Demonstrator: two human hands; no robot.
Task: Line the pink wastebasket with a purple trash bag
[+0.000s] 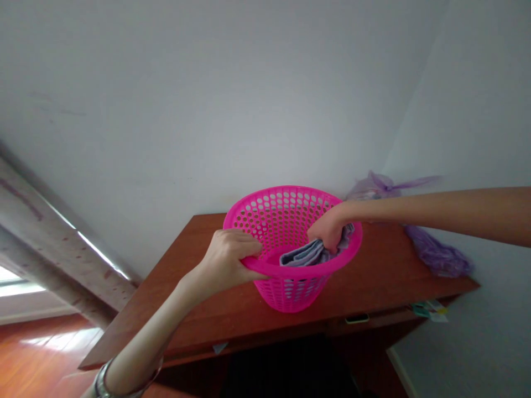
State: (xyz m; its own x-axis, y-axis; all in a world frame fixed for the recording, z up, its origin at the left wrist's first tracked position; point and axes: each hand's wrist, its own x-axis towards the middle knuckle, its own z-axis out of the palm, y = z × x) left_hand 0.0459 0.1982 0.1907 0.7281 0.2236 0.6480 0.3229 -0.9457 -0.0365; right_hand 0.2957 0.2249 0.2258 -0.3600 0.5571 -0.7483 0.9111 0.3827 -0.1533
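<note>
A bright pink plastic basket (274, 301) with round holes in its wall stands on a brown wooden desk, tilted a little toward me. My left hand (230, 251) grips its rim at the near left, fingers over the edge and thumb outside. Inside the basket's right side, my right hand (332, 226) is closed on a folded grey-blue cloth (305, 254). Part of the cloth lies hidden under that hand and behind the rim. The exact kind of cloth I cannot make out.
The brown desk (182, 287) stands against a pale wall. Behind my right forearm sits a knotted purple plastic bag (379, 185), with another crumpled purple bag (443, 257) at the right end. A patterned curtain (62, 237) hangs on the left. Below the desk's front is something dark (290, 367).
</note>
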